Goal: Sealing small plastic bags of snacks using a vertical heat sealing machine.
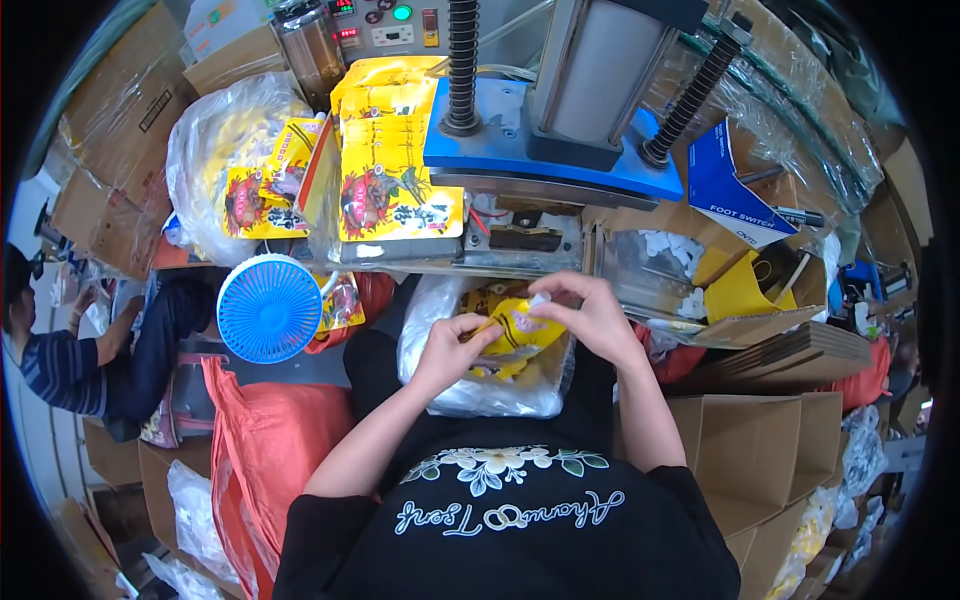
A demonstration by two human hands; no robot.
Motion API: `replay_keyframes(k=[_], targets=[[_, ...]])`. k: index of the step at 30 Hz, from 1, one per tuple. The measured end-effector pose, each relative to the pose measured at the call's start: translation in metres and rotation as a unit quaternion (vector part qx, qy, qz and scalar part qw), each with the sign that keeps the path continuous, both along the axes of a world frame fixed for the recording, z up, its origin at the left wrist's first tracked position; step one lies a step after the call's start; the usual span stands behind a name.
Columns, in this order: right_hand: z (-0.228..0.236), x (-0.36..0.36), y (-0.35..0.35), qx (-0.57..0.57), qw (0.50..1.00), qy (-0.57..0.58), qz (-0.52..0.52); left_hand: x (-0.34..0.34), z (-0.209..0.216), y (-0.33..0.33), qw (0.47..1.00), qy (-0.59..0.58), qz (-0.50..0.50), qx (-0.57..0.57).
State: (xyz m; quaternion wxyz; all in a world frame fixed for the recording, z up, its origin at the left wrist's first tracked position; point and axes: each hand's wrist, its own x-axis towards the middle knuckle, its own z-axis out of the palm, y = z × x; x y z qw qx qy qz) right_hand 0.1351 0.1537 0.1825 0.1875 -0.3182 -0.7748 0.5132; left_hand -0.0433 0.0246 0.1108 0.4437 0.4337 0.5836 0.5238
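Over my lap, both hands grip one yellow printed pouch (520, 328). My left hand (455, 348) pinches its left edge between thumb and fingers. At its upper right, my right hand (587, 315) is closed on the pouch, with a small whitish bit showing by the fingertips. Below them a clear plastic bag (500, 398) rests on my lap with more yellow pouches inside, partly hidden by my hands. Just beyond stands a press with a blue plate (500, 130) and a metal block (525, 238) under it.
Stacked yellow pouches (385, 190) lie left of the press, beside a stuffed clear bag (205, 150). A blue fan (268, 308) stands nearer. On the right are an open carton (770, 325), a blue-and-white box (735, 190) and empty boxes (740, 450). Another person (75, 345) sits far left.
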Motion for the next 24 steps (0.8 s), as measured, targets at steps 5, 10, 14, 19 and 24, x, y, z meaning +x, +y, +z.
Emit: replay_keyframes(k=[5,10,14,19,24], targets=[[-0.009,0.018,0.027,0.137,0.982,0.036,-0.124,0.005,-0.007,0.046,0.995,-0.074,0.071,-0.018],[-0.017,0.064,0.049,0.166,0.962,0.012,-0.214,0.005,0.006,0.077,0.936,-0.323,0.12,-0.065],[-0.033,0.098,0.075,0.237,0.929,-0.045,-0.281,0.005,0.011,0.081,0.92,-0.359,0.145,-0.066],[-0.058,0.108,0.115,0.296,0.905,-0.103,-0.288,-0.028,0.022,0.073,0.988,-0.035,0.144,0.028],[-0.07,0.086,0.106,0.423,0.844,-0.19,-0.27,-0.086,0.007,0.045,0.818,0.534,0.205,0.063]])
